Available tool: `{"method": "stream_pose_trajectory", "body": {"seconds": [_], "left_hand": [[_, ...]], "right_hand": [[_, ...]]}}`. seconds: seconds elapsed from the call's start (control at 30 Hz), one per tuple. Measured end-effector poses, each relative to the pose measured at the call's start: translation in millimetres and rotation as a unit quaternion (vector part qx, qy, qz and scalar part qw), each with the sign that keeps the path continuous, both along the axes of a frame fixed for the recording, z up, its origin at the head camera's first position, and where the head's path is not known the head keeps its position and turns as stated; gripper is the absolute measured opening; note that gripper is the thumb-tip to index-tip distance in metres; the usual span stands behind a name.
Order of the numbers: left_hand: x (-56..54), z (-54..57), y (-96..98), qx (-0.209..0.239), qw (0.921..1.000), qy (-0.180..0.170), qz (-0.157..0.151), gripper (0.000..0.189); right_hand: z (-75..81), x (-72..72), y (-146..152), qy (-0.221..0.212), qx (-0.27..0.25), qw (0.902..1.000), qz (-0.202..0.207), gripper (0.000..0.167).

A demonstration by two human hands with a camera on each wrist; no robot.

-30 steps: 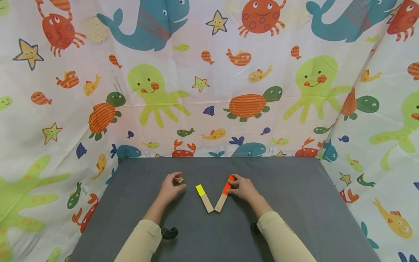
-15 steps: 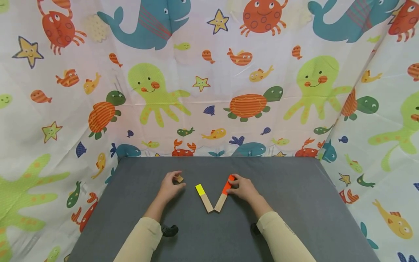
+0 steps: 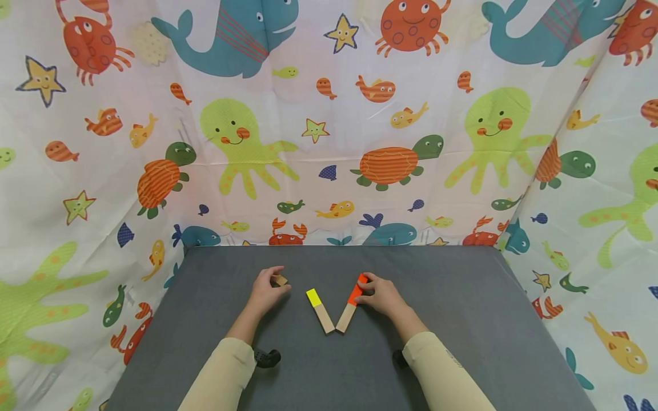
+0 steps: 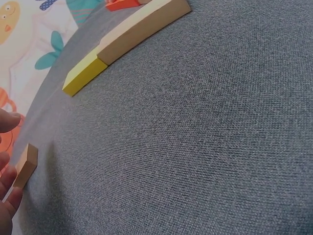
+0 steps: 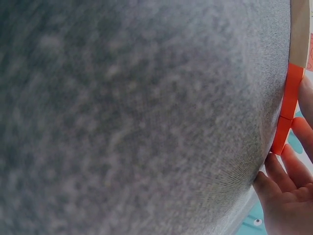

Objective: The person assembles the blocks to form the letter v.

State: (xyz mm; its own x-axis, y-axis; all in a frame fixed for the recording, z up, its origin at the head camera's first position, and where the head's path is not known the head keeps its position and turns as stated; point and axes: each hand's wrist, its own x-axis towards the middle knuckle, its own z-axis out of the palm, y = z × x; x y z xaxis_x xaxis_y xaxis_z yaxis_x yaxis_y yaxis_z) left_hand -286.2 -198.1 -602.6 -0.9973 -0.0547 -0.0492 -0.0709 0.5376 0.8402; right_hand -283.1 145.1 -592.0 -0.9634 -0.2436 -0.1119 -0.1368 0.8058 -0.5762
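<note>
In the head view my right hand (image 3: 380, 293) has its thumb and fingers on two orange-red blocks (image 5: 292, 93) set end to end, the thumb at their near end and fingers around the far end. A plain wooden stick block (image 3: 346, 318) continues the line below them. Left of it, a yellow block (image 3: 314, 297) caps another plain wooden stick block (image 4: 142, 30), so the two rows form a V. My left hand (image 3: 265, 294) curves loosely around a small plain wooden block (image 4: 26, 165) standing on the table, the thumb apart from it in the left wrist view.
The pieces lie on a grey cloth-covered table (image 3: 329, 377). Behind and beside it hangs a white curtain (image 3: 313, 194) printed with sea animals. A black device (image 3: 267, 358) is worn at the left wrist.
Both hands and all the blocks keep their places; only a slight shift of the head view shows.
</note>
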Motion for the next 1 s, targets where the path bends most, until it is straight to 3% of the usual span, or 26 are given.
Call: {"method": "stream_pose_trajectory", "body": {"seconds": [0.8, 1.0], "left_hand": [[-5.8, -6.5, -6.9, -0.028, 0.9991, 0.02, 0.023, 0.059], [-5.9, -5.7, -6.0, -0.037, 0.9987, 0.008, 0.034, 0.059]], "right_hand": [[0.1, 2.9, 1.6, -0.008, -0.004, 0.9999, -0.009, 0.056], [-0.2, 2.7, 2.1, -0.004, -0.004, 1.0, -0.006, 0.057]]}}
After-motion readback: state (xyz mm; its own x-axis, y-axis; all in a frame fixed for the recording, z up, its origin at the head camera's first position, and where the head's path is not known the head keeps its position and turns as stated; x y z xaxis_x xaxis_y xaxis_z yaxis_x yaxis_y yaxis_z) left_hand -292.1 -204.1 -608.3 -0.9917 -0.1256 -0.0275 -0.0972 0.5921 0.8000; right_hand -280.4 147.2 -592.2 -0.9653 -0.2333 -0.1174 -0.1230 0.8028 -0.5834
